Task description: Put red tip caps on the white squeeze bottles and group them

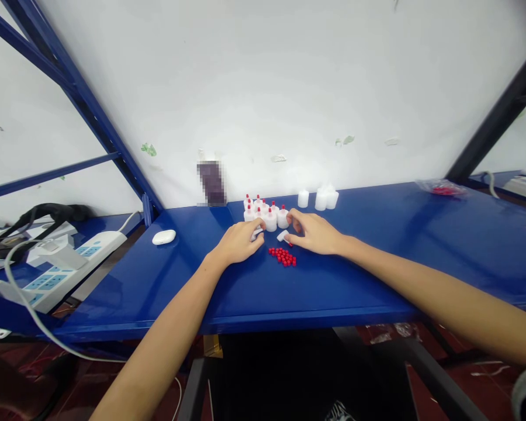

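Note:
My left hand [239,242] is closed, thumb and fingers pinching a small white plastic piece [257,232], partly hidden by the fingers. Curled in from the other side, my right hand [315,233] has its thumb against another small white piece [283,235], which lies tilted; its fingers hide part of the grip. A bit of red shows below that thumb. Just beyond both hands stands a cluster of squat white bottles [270,221] with red tips. Loose red caps [283,256] lie in a small pile in front of the hands.
More white bottles [321,200] without red tips stand by the wall on the blue table [359,286]. A white earbud case [163,237] lies at left, and a blurred dark object [213,183] leans on the wall. A clear bag with red contents [442,188] lies far right.

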### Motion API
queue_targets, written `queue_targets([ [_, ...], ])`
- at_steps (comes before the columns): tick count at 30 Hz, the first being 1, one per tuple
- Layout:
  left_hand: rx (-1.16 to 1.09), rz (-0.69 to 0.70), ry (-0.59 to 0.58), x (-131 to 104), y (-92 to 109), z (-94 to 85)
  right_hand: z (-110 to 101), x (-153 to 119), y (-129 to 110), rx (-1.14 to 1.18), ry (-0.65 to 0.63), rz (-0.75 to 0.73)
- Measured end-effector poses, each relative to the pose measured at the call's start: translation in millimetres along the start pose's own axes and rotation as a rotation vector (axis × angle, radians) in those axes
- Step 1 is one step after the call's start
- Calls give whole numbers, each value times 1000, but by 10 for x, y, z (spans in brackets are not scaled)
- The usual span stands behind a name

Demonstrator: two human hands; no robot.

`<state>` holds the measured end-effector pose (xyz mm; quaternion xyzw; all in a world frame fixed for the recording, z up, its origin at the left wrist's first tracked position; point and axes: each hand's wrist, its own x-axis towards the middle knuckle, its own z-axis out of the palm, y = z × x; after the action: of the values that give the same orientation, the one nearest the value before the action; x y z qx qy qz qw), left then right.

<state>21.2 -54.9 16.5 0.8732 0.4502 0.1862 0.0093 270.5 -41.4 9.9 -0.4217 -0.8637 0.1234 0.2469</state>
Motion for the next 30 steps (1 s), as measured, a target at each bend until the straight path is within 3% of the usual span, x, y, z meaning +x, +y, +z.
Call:
queue_targets([
  [3,7,-5,-8,-3,-11,-7,-12,-64,27,-10,-28,-124],
  [7,10,2,-13,8,-9,-5,8,-53,69,152,-53,-257],
  [10,-7,22,-21,17,-5,11,56,-2,78,258,-41,-245],
  [17,-27,11,-31,9,-39,38,147,53,83,309,82,-54],
  [26,-125,47,-65,-2,-36,20,11,-113,-49,154,-92,-394],
  [30,-127,21,-84,-8,-39,20,34,-95,-49,120,-112,-377],
])
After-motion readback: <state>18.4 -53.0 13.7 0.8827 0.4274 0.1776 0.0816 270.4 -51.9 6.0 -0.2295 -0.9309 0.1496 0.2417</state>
